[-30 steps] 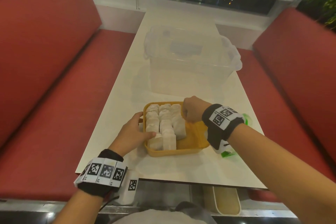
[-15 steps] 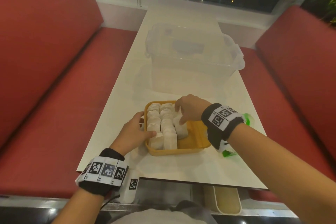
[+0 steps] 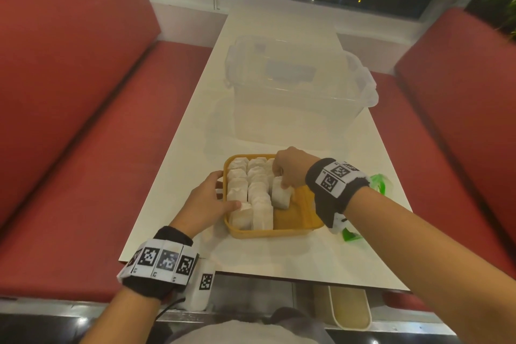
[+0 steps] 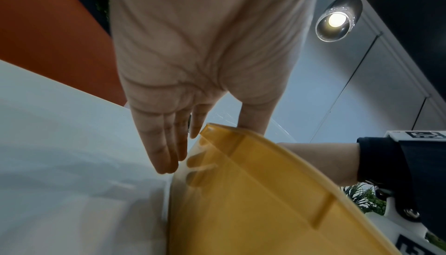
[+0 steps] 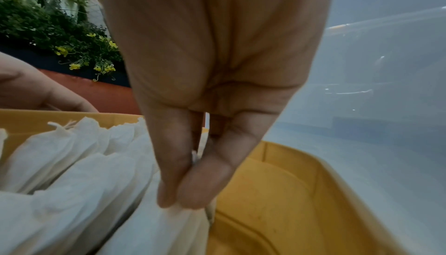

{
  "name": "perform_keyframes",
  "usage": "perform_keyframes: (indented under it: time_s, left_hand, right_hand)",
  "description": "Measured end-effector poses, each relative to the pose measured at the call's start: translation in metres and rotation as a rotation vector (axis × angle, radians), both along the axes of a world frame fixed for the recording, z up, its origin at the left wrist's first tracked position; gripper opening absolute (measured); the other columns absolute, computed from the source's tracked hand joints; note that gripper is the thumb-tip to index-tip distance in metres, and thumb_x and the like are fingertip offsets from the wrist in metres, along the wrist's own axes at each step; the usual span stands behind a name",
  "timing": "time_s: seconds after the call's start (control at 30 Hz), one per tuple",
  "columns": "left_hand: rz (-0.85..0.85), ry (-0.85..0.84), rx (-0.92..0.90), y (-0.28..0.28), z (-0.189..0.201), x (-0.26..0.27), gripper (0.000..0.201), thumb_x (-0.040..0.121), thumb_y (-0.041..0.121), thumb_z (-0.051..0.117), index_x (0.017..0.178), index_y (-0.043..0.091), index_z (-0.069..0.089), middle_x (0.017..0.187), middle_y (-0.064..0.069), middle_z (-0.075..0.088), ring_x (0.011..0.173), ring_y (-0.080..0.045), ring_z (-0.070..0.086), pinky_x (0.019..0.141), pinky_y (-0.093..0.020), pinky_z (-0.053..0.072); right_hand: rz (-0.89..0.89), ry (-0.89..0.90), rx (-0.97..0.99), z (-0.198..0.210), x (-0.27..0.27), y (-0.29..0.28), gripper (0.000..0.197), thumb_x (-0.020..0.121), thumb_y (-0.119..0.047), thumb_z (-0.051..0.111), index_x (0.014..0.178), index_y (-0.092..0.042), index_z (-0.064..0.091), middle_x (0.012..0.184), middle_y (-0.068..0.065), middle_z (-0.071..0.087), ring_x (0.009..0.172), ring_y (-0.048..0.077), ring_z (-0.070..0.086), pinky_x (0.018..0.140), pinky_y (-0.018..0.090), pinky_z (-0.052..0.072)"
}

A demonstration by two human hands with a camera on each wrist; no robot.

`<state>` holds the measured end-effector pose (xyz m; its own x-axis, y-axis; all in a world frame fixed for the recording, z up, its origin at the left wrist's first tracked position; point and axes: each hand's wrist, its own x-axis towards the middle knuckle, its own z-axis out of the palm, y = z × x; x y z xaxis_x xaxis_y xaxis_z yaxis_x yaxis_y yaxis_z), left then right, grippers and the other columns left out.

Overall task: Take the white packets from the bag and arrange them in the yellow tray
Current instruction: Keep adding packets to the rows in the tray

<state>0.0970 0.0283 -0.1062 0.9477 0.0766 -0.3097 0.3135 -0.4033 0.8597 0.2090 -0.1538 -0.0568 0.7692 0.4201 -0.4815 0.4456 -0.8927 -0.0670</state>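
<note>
The yellow tray point(image 3: 296, 218) sits near the table's front edge. Two full rows of white packets point(image 3: 237, 190) fill its left side, and a third row starts at the far end. My right hand point(image 3: 282, 180) hovers over that third row. In the right wrist view its thumb and forefinger point(image 5: 183, 200) pinch the top of a white packet point(image 5: 169, 226). My left hand point(image 3: 227, 191) straddles the tray's left wall point(image 4: 265, 202), straight fingers outside and thumb resting on the nearest packet. The green-and-clear bag point(image 3: 379, 181) lies right of the tray, mostly hidden by my right wrist.
A clear lidded storage box point(image 3: 296, 92) stands on the white table just beyond the tray. Red benches point(image 3: 83, 120) run along both sides. A cream bin point(image 3: 349, 307) sits under the table's near edge.
My right hand has shifted slightly left over the third row and lowered onto the packet it pinches. The left hand has stayed at the tray's left wall.
</note>
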Motion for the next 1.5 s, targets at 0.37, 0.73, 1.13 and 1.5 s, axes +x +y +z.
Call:
perform_keyframes:
  time_s: [0.37,0.73,1.13,1.5]
  left_hand:
    - [0.006,0.004,-0.010,0.000,0.001,0.001,0.078,0.076,0.017,0.080,0.141,0.020,0.038,0.128,-0.003,0.057,0.109,-0.021,0.060,0.095,-0.041,0.051]
    - [0.012,0.008,-0.008,0.001,-0.001,0.003,0.078,0.075,0.018,0.080,0.141,0.020,0.038,0.128,-0.003,0.058,0.109,-0.021,0.060,0.095,-0.042,0.051]
    - [0.008,0.009,-0.003,0.002,-0.001,0.005,0.080,0.076,0.018,0.080,0.143,0.019,0.036,0.129,-0.004,0.057,0.110,-0.022,0.060,0.094,-0.041,0.052]
    - [0.004,-0.001,-0.002,0.002,0.000,0.002,0.077,0.076,0.015,0.079,0.140,0.021,0.039,0.127,-0.003,0.058,0.108,-0.021,0.061,0.094,-0.043,0.052]
  right_hand:
    - [-0.076,0.008,0.145,0.001,0.003,-0.006,0.025,0.079,-0.001,0.070,0.103,-0.004,0.070,0.102,0.010,0.067,0.083,0.019,0.057,0.062,0.019,0.043]
    - [-0.155,0.060,0.123,0.000,0.007,-0.009,0.009,0.082,-0.003,0.069,0.089,-0.009,0.069,0.084,0.006,0.065,0.078,0.022,0.067,0.070,0.024,0.055]
    - [-0.188,0.131,0.066,-0.006,0.009,-0.013,0.014,0.081,-0.002,0.070,0.087,-0.012,0.062,0.073,-0.002,0.057,0.065,0.013,0.056,0.049,0.016,0.041]
    - [-0.186,0.168,0.008,0.002,0.008,-0.009,0.026,0.080,-0.003,0.072,0.105,-0.006,0.065,0.070,0.001,0.059,0.056,0.013,0.060,0.049,0.020,0.048]
